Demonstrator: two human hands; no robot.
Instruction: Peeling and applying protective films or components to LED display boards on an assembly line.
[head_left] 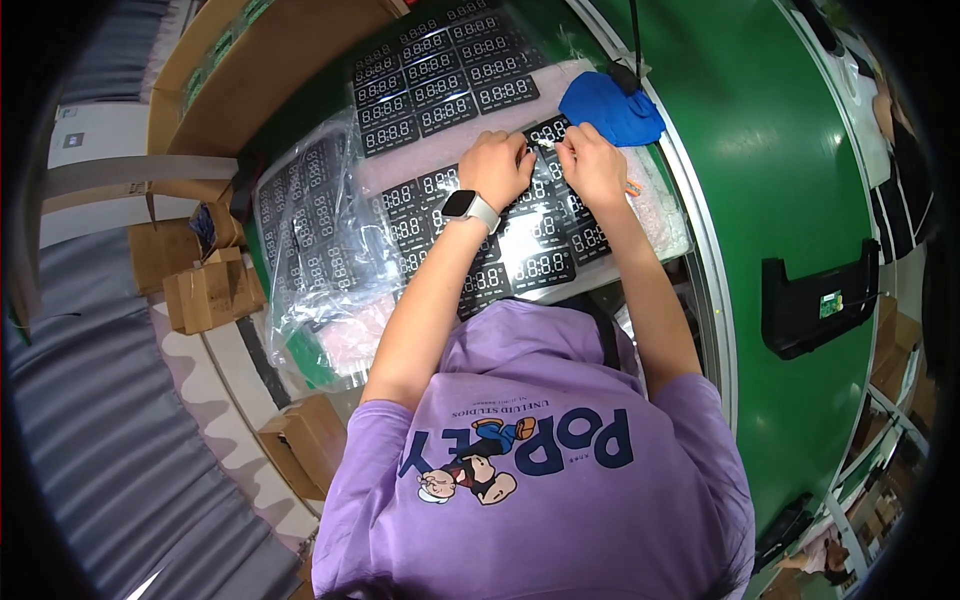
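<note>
Bagged display panels lay at left. Left hand, smartwatch on its wrist, and right hand pinched closed on one black digit-display module above the laid-out rows, blue cloth just beside. Judged risk: fingertip pressure could smudge or dislodge neighbouring modules.

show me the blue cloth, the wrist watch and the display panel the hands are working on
blue cloth [612, 108], head view, middle of the crumpled fabric
wrist watch [462, 205], head view, the white face on the left wrist
display panel [549, 131], head view, the dark face between left hand [497, 165] and right hand [592, 165]
</note>
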